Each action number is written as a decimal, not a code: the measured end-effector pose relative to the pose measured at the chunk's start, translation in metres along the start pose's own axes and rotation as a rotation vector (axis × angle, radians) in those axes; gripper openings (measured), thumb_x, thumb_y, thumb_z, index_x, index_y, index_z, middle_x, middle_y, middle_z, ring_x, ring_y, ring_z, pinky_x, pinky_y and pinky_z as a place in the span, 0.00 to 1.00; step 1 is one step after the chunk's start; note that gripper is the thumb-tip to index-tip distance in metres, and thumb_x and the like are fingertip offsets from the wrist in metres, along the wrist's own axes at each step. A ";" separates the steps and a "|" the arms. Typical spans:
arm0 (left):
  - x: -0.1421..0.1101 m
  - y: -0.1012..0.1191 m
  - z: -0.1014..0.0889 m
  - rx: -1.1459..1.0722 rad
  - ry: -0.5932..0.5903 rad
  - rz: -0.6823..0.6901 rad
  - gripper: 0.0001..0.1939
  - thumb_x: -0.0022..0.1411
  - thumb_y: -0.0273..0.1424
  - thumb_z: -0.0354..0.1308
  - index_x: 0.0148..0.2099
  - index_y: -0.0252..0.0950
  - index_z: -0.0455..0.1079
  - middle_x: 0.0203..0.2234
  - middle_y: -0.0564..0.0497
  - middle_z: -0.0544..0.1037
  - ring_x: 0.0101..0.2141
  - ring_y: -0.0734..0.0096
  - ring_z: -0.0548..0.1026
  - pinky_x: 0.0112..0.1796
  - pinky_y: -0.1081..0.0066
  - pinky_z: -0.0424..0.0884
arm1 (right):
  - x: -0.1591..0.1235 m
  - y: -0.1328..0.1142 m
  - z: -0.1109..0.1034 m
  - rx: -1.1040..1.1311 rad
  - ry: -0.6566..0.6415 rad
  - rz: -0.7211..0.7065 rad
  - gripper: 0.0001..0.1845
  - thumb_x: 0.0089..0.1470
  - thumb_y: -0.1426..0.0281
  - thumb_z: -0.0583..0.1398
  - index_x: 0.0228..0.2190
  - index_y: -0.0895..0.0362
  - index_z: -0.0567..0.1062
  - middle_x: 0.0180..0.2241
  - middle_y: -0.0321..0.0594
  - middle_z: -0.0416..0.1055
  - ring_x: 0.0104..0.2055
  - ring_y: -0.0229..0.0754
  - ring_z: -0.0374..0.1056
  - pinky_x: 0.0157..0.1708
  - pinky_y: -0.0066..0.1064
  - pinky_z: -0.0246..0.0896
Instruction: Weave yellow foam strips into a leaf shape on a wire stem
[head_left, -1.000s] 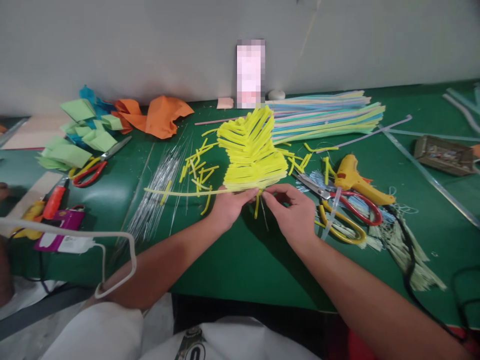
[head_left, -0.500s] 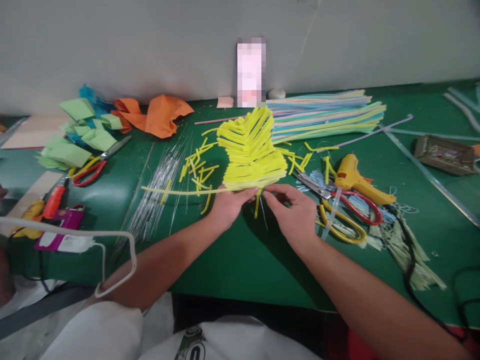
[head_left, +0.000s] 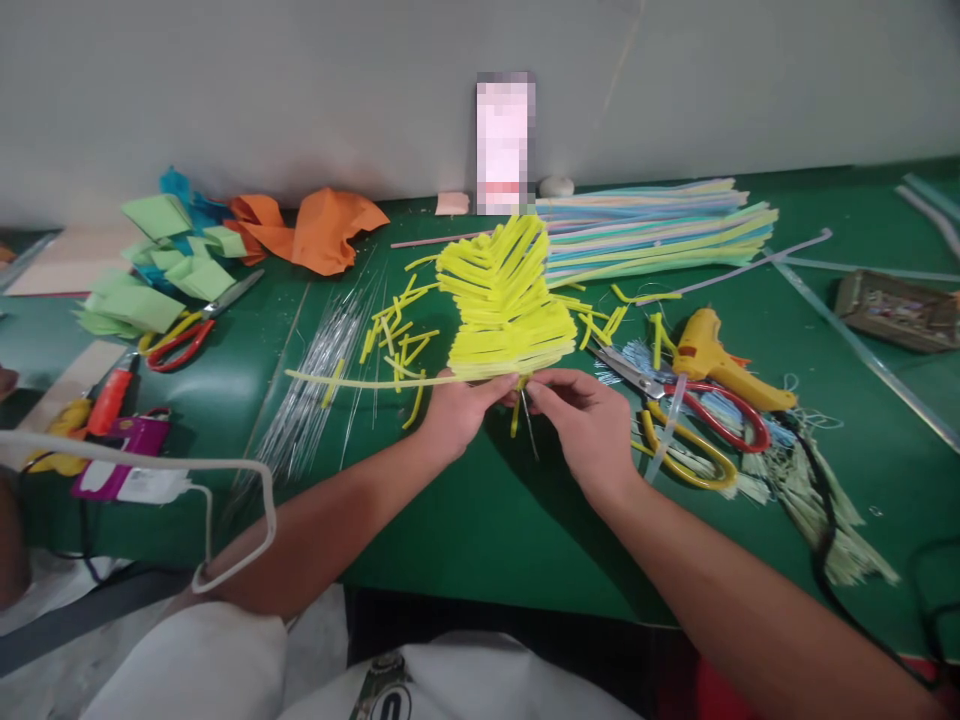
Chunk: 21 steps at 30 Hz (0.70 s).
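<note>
A yellow leaf shape built from pipe cleaners (head_left: pixel 499 300) is held between my hands over the green table. My left hand (head_left: pixel 466 405) pinches its lower end, where a long pale yellow pipe cleaner (head_left: pixel 360 384) sticks out to the left. At the stem, my right hand (head_left: pixel 581 415) has thumb and forefinger pressed together around the base. A thin wire (head_left: pixel 530 435) and a short yellow stub (head_left: pixel 515 415) hang below the fingers. Cut yellow pieces (head_left: pixel 405 335) lie to the left of the leaf, others to its right.
Silver wires (head_left: pixel 315 350) lie left. Red-and-yellow scissors (head_left: pixel 697 400) and a yellow glue gun (head_left: pixel 720 360) rest right, near tassels (head_left: pixel 832 510). Behind the leaf are coloured pipe cleaners (head_left: pixel 660 235) and a phone (head_left: pixel 504 140). Green paper (head_left: pixel 135 300) and more scissors (head_left: pixel 180 340) lie far left.
My hands stay at the base of the leaf, with only a slight shift of the fingers at the stem. The hanging wire has moved slightly. The view has shifted a little.
</note>
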<state>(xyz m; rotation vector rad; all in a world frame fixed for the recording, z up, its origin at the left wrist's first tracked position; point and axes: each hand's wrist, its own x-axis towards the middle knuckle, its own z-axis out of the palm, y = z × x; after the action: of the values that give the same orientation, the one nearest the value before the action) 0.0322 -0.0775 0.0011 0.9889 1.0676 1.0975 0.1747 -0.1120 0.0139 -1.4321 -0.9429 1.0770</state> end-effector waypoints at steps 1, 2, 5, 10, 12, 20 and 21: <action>0.000 -0.001 0.000 -0.005 0.006 -0.003 0.17 0.48 0.39 0.72 0.38 0.35 0.79 0.33 0.47 0.82 0.29 0.65 0.77 0.36 0.61 0.77 | 0.000 0.000 0.000 -0.008 0.025 0.002 0.11 0.42 0.63 0.69 0.29 0.56 0.81 0.27 0.37 0.78 0.26 0.38 0.71 0.31 0.33 0.68; 0.001 -0.002 -0.001 -0.005 0.007 -0.001 0.16 0.47 0.38 0.72 0.37 0.35 0.79 0.32 0.47 0.82 0.29 0.66 0.77 0.36 0.62 0.77 | 0.000 0.000 0.000 -0.019 0.037 0.003 0.12 0.42 0.63 0.69 0.30 0.56 0.80 0.27 0.37 0.78 0.26 0.38 0.70 0.30 0.32 0.68; 0.002 -0.004 -0.002 0.004 0.001 0.008 0.15 0.48 0.39 0.72 0.35 0.35 0.78 0.29 0.48 0.81 0.27 0.67 0.75 0.34 0.63 0.75 | 0.002 0.001 -0.001 -0.019 0.019 0.019 0.13 0.42 0.62 0.69 0.31 0.57 0.80 0.27 0.38 0.77 0.25 0.38 0.69 0.28 0.32 0.67; 0.002 -0.003 -0.003 0.031 -0.033 0.011 0.14 0.49 0.40 0.71 0.32 0.35 0.77 0.27 0.49 0.80 0.26 0.71 0.73 0.33 0.66 0.74 | 0.006 0.003 -0.001 0.124 -0.025 0.059 0.11 0.43 0.62 0.69 0.29 0.56 0.80 0.25 0.35 0.75 0.23 0.36 0.67 0.27 0.32 0.65; 0.002 -0.003 -0.002 0.032 -0.043 0.015 0.14 0.49 0.40 0.71 0.32 0.35 0.77 0.28 0.49 0.80 0.26 0.71 0.73 0.33 0.66 0.73 | 0.007 0.003 -0.001 0.207 -0.047 0.064 0.10 0.44 0.63 0.68 0.28 0.56 0.79 0.23 0.34 0.74 0.23 0.35 0.66 0.28 0.31 0.64; 0.001 0.001 0.001 -0.015 -0.048 -0.012 0.17 0.45 0.39 0.73 0.34 0.34 0.78 0.30 0.48 0.81 0.28 0.70 0.73 0.31 0.67 0.72 | 0.009 0.002 -0.002 0.260 -0.101 0.073 0.11 0.46 0.62 0.67 0.23 0.56 0.75 0.21 0.34 0.71 0.23 0.36 0.64 0.28 0.30 0.63; 0.001 0.001 0.001 -0.039 -0.056 -0.028 0.16 0.45 0.39 0.73 0.34 0.34 0.78 0.30 0.48 0.81 0.28 0.71 0.73 0.31 0.68 0.71 | 0.009 0.002 -0.002 0.255 -0.102 0.070 0.11 0.46 0.62 0.67 0.23 0.56 0.74 0.21 0.34 0.71 0.23 0.36 0.64 0.27 0.30 0.63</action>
<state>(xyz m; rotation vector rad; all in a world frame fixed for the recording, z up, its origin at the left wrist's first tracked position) 0.0332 -0.0768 0.0024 0.9651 1.0086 1.0581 0.1791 -0.1040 0.0104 -1.2170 -0.7987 1.2839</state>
